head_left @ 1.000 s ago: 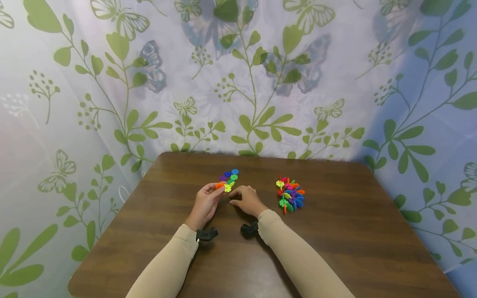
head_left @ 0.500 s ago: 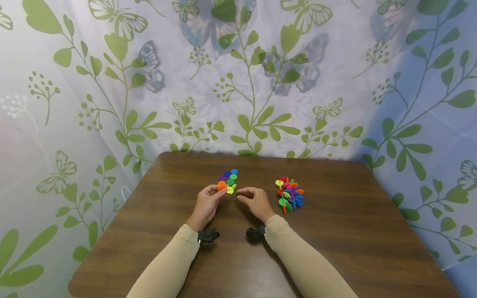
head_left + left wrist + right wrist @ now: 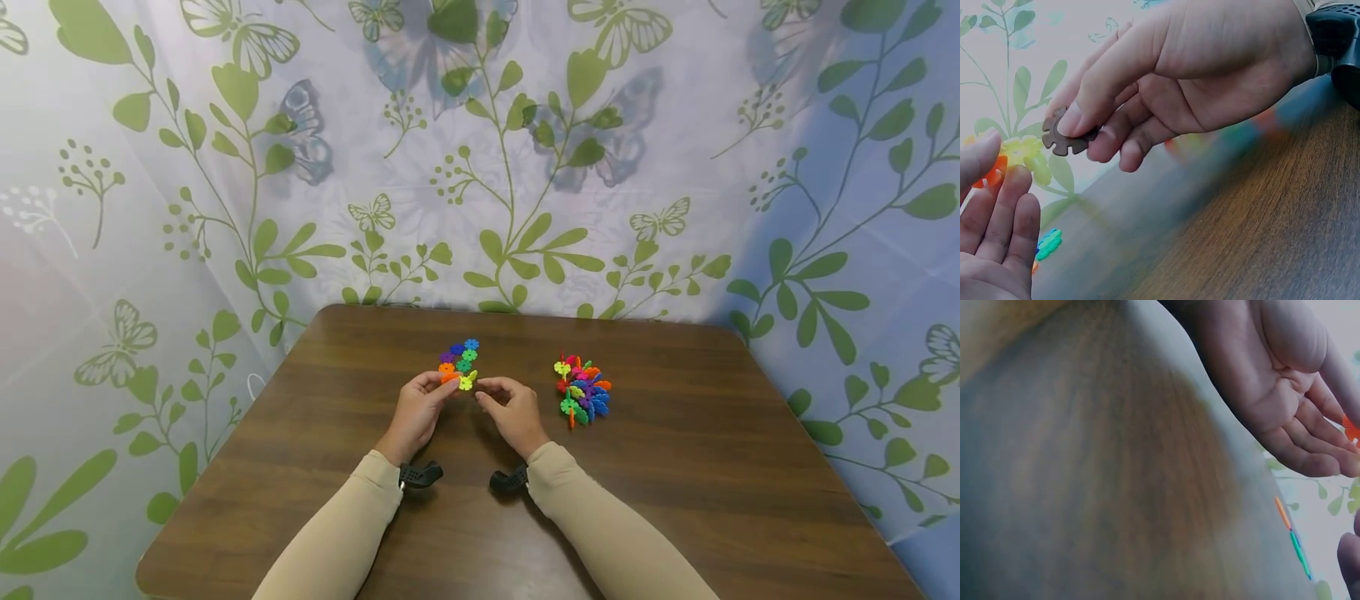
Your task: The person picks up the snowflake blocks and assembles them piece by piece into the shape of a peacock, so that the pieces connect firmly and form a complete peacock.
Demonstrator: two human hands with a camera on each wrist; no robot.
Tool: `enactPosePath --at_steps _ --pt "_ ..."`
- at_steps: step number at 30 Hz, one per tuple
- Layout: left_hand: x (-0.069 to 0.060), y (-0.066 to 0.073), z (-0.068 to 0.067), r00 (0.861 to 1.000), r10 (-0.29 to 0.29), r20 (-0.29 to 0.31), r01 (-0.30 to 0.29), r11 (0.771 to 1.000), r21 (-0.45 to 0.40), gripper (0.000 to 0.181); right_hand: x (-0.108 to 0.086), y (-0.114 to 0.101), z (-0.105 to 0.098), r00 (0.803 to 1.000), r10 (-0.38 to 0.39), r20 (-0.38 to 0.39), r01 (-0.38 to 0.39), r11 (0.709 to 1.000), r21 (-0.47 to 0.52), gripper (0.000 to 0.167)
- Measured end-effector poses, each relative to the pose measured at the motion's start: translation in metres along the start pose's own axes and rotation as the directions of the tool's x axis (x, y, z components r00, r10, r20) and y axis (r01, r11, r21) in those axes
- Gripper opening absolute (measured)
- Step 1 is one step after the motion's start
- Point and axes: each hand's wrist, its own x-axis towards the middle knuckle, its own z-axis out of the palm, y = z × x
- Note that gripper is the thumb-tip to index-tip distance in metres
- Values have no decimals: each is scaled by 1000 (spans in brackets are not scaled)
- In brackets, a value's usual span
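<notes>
The left grip [image 3: 415, 412] pinches an orange disc [image 3: 1000, 166] between thumb and fingers, above the surface [image 3: 757, 500], its joined yellow discs [image 3: 1022, 149] jutting toward the other hand, presumably so their notches stay reachable. Facing it, the right grip [image 3: 516, 417] pinches a brown disc [image 3: 1055, 141] near one edge, which seems meant to keep the opposite teeth bare. Brown and yellow sit very close; I can't tell whether they touch. The brown one is dark, thin and notched all round like a small cog; the yellow is bright and slightly see-through. Flat discs [image 3: 463, 365] in blue, purple, green and orange lie just beyond, and the jumbled pile [image 3: 583, 392] stands to the right, apparently for easy picking.
</notes>
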Motion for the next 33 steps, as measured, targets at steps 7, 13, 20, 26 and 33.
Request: enactPosePath --at_steps 7,13,20,26,33 --pt "1 -1 1 1000 4 -3 -4 1000 -18 26 -3 0 1 1000 -31 -6 31 999 34 18" --pt "0 -2 1 1000 20 -24 -20 1000 -8 21 -2 11 3 997 -69 -17 69 998 9 17" --pt "1 -4 0 998 48 -43 -49 998 -26 22 2 38 4 993 -117 -6 116 991 -64 17" --pt "2 -6 1 998 47 -33 -49 998 -36 25 3 42 2 991 -130 13 131 987 -95 16" --pt "-2 -4 4 999 38 -7 -38 999 -37 26 2 43 3 983 -185 -10 182 971 -157 16"
